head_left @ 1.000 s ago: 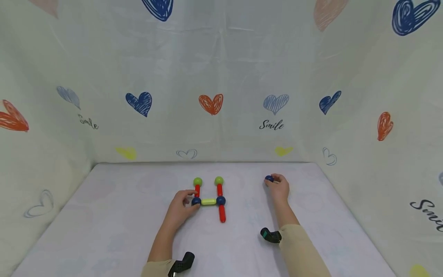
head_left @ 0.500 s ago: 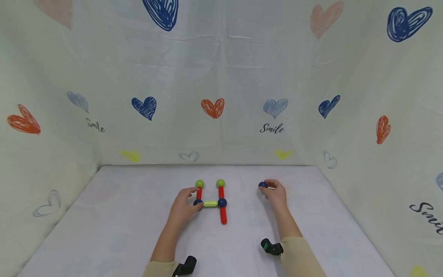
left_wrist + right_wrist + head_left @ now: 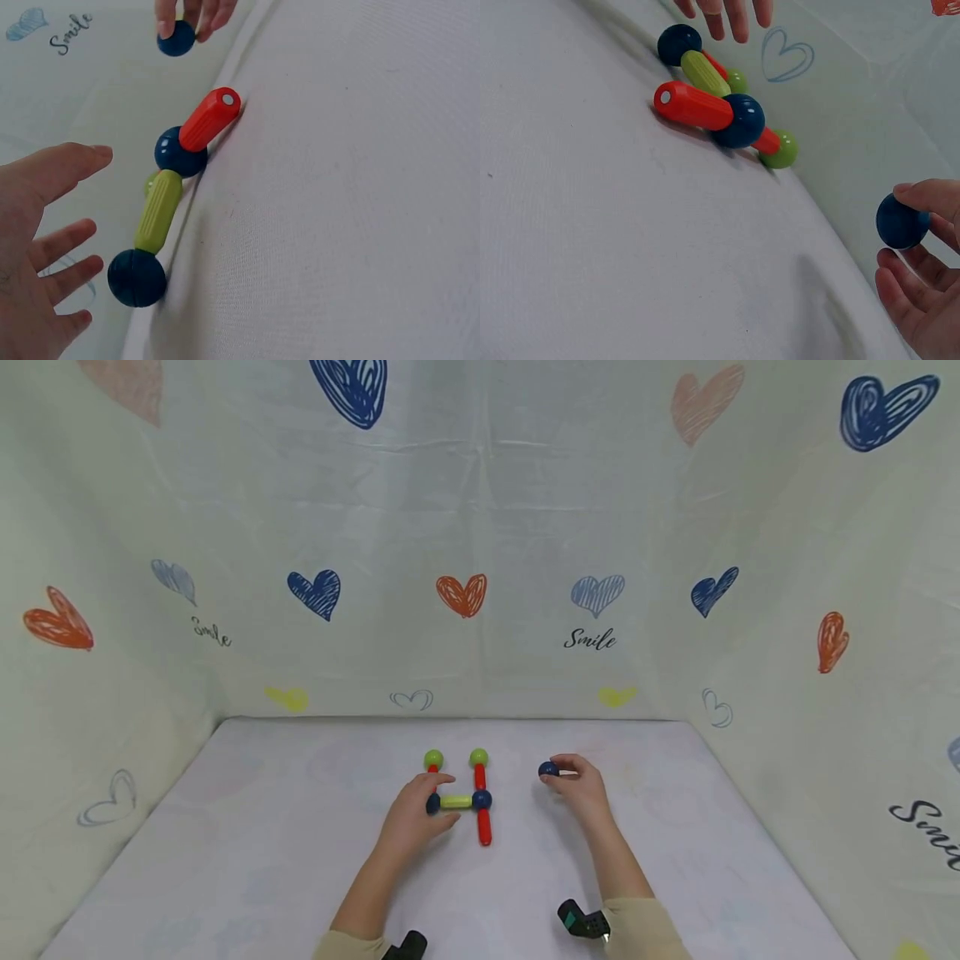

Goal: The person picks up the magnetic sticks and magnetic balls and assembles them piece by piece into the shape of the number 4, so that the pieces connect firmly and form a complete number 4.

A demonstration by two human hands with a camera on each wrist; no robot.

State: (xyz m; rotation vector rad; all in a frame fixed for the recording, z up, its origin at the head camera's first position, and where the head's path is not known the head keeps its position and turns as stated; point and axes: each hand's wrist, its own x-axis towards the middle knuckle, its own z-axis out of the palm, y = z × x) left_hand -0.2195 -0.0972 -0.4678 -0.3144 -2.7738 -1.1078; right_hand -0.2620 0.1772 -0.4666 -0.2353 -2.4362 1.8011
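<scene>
On the table lies a figure of magnetic rods and balls: a yellow-green rod (image 3: 456, 802) joins two blue balls, and red rods run from them to green balls (image 3: 478, 757) at the far side. Another red rod (image 3: 697, 106) points toward the person from the right blue ball (image 3: 742, 120). My left hand (image 3: 412, 814) hovers over the left blue ball (image 3: 136, 277), thumb and fingers spread, holding nothing. To the right, my right hand (image 3: 583, 789) pinches a loose blue ball (image 3: 901, 221) between thumb and fingers, raised over the table. A yellowish sliver shows behind that ball in the left wrist view.
A white cloth covers the table (image 3: 637, 852). Behind and beside it hang pale curtains (image 3: 517, 527) printed with hearts and the word Smile. Black wrist cameras (image 3: 581, 920) sit at both sleeves.
My right hand has carried its blue ball left and nearer, toward the figure. My left hand has shifted right and spread its fingers wider over the yellow-green rod.
</scene>
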